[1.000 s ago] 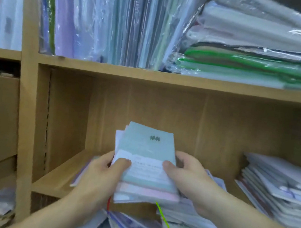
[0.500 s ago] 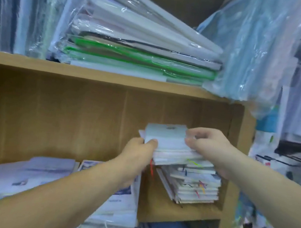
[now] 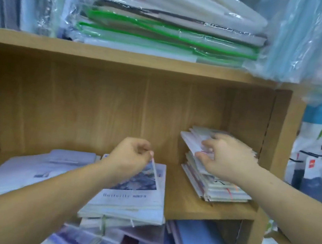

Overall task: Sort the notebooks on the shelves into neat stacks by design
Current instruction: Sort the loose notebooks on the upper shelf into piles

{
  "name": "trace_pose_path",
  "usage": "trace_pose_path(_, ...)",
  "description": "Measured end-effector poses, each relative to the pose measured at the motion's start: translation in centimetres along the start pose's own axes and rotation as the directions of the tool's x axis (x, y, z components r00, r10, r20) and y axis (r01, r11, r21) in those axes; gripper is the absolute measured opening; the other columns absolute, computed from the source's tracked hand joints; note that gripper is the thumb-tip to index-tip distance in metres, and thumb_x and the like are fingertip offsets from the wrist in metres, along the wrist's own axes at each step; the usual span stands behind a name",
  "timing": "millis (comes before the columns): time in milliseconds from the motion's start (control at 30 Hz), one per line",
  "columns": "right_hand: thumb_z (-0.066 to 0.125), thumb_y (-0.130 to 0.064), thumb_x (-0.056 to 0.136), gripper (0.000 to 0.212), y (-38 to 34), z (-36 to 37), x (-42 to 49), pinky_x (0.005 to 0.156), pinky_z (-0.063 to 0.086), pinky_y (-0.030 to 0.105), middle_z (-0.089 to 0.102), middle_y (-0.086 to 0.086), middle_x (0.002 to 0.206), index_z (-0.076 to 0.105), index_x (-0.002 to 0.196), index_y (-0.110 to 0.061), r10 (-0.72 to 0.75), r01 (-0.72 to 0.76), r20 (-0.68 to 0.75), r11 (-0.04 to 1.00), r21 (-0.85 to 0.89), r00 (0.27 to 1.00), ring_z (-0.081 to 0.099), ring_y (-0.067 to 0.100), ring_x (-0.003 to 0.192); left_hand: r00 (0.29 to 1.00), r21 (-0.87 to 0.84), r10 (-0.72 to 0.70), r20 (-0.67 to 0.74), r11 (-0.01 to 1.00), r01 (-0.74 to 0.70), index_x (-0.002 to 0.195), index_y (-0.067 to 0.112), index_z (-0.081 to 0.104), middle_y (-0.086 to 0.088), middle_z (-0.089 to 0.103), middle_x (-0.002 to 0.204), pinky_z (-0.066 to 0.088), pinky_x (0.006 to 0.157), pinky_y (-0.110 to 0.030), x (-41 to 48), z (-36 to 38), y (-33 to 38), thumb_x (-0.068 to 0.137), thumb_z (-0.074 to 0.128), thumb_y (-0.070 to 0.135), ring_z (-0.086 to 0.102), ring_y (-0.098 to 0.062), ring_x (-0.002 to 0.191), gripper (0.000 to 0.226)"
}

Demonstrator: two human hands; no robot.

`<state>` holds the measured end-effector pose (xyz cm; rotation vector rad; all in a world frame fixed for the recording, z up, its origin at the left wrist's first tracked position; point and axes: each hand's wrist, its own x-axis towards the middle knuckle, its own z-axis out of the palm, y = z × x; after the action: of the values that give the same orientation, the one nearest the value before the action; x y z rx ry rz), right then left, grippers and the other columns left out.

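Wooden shelf (image 3: 186, 205): our left grip (image 3: 129, 156) pinches a thin white strip (image 3: 155, 170) over the Butterfly notebook (image 3: 125, 197) at 6 o'clock; our right grip (image 3: 227, 159) clasps the top notebooks (image 3: 192, 142) at 3 o'clock.

A wooden shelf unit (image 3: 281, 137) in pale oak veneer fills the view, with its grained back panel (image 3: 107, 104) at the far side. The upper board (image 3: 123, 55) runs across and carries plastic-wrapped packs (image 3: 168, 30) that catch white glare from soft, even light. The unit's right side panel shows a column of peg holes (image 3: 267, 125). Right of the unit hang bagged goods (image 3: 313, 172), blurred
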<state>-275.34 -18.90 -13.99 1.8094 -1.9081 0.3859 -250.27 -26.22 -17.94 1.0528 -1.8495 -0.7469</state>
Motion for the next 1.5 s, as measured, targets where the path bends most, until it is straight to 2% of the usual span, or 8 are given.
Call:
trace_pose_path(133, 0.044, -0.054, 0.091, 0.036, -9.7, 0.0, -0.5, 0.084, 0.053, 0.04, 0.066, -0.005, 0.1, 0.067, 0.09, -0.027, -0.247, 0.262, -0.095, 0.943, 0.207, 0.964, 0.062, 0.022, 0.102, 0.975, 0.149, -0.043, -0.218, 0.986, 0.077, 0.113, 0.009, 0.074, -0.002, 0.075, 0.098, 0.054, 0.08, -0.025, -3.3, -8.9, -4.7, 0.096, 0.067, 0.015, 0.07, -0.015, 0.087, 0.019)
trace_pose_path(267, 0.05, -0.068, 0.09, 0.051, -20.0, 1.5, -0.3, 0.094, 0.054, 0.038, 0.069, -0.007, 0.121, 0.068, 0.121, -0.032, -0.362, 0.218, 0.241, 0.855, 0.47, 0.9, 0.064, 0.02, 0.112, 0.891, 0.364, -0.209, -0.402, 0.857, 0.365, 0.114, 0.015, 0.073, -0.004, 0.074, 0.094, 0.05, 0.079, -0.032, -8.0, -18.2, -10.2, 0.093, 0.065, 0.026, 0.067, -0.026, 0.089, 0.025)
trace_pose_path(433, 0.059, -0.065, 0.09, 0.062, -27.1, 4.2, 1.0, 0.114, 0.038, 0.028, 0.054, -0.009, 0.149, 0.059, 0.14, -0.028, -0.455, 0.223, 0.301, 0.789, 0.573, 0.838, 0.049, 0.01, 0.138, 0.8, 0.389, -0.443, -0.404, 0.708, 0.589, 0.108, 0.01, 0.068, -0.009, 0.068, 0.104, 0.043, 0.077, -0.031, -14.9, -24.8, -14.3, 0.099, 0.06, 0.039, 0.063, -0.028, 0.101, 0.031)
trace_pose_path(533, 0.059, -0.068, 0.089, 0.068, -29.4, 5.7, 2.1, 0.116, 0.037, 0.03, 0.049, -0.009, 0.154, 0.054, 0.145, -0.03, -0.433, 0.186, 0.356, 0.811, 0.555, 0.828, 0.045, 0.013, 0.141, 0.795, 0.204, -0.486, -0.364, 0.791, 0.577, 0.125, 0.011, 0.067, -0.006, 0.064, 0.125, 0.04, 0.087, -0.025, -16.0, -25.5, -15.3, 0.099, 0.062, 0.039, 0.059, -0.025, 0.118, 0.039)
trace_pose_path(800, 0.045, -0.082, 0.084, 0.062, -30.0, 8.8, 3.9, 0.114, 0.038, 0.03, 0.054, -0.021, 0.146, 0.058, 0.135, -0.049, -0.325, 0.038, 0.419, 0.825, 0.564, 0.848, 0.05, 0.01, 0.136, 0.694, -0.239, -0.634, -0.342, 0.773, 0.588, 0.1, 0.005, 0.064, -0.009, 0.061, 0.082, 0.039, 0.067, -0.03, -11.5, -26.1, -16.6, 0.1, 0.062, 0.029, 0.053, -0.022, 0.071, 0.025)
trace_pose_path(1067, 0.043, -0.096, 0.061, 0.087, -29.2, 10.0, 5.0, 0.117, 0.036, 0.036, 0.05, -0.026, 0.147, 0.054, 0.136, -0.053, -0.326, -0.018, 0.438, 0.786, 0.618, 0.838, 0.046, 0.008, 0.139, 0.713, -0.139, -0.635, -0.297, 0.768, 0.626, 0.099, 0.0, 0.062, -0.015, 0.061, 0.079, 0.045, 0.054, -0.024, -8.1, -25.5, -18.2, 0.092, 0.053, 0.008, 0.056, -0.024, 0.057, 0.015)
trace_pose_path(1267, 0.063, -0.059, 0.092, 0.053, -27.1, 8.4, 4.8, 0.107, 0.037, 0.023, 0.053, -0.014, 0.144, 0.06, 0.139, -0.035, -0.339, -0.11, 0.403, 0.634, 0.765, 0.85, 0.048, 0.008, 0.134, 0.707, -0.132, -0.659, -0.257, 0.748, 0.65, 0.087, 0.001, 0.063, -0.014, 0.059, 0.065, 0.038, 0.052, -0.027, -7.6, -25.1, -18.5, 0.089, 0.061, 0.009, 0.049, -0.022, 0.053, 0.009)
trace_pose_path(1500, 0.047, -0.099, 0.063, 0.096, -29.4, 9.1, 4.8, 0.101, 0.05, 0.034, 0.064, -0.022, 0.127, 0.048, 0.142, -0.044, -0.354, 0.053, 0.314, 0.733, 0.678, 0.881, 0.061, 0.005, 0.117, 0.751, -0.155, -0.619, -0.23, 0.785, 0.599, 0.075, 0.007, 0.062, -0.014, 0.059, 0.066, 0.042, 0.064, -0.029, -7.3, -21.3, -16.4, 0.086, 0.064, 0.003, 0.053, -0.023, 0.061, 0.012)
